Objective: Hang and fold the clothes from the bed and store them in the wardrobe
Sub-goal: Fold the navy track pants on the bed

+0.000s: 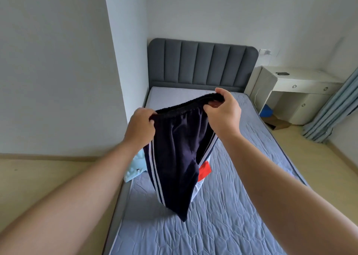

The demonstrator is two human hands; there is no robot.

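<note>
A pair of dark navy trousers (174,154) with white side stripes hangs in the air above the bed (222,216). My left hand (140,126) grips the left end of the elastic waistband. My right hand (222,111) pinches the right end, a little higher. The legs hang down and their tips touch the quilted blue mattress. Behind the trousers lie a light blue garment (134,165) at the bed's left edge and a red and white garment (204,172), both partly hidden.
A grey padded headboard (201,65) closes the far end of the bed. A white desk (294,88) with a dark device on top stands at the right. Blue curtains (333,107) hang at the far right. Wooden floor runs along both sides of the bed.
</note>
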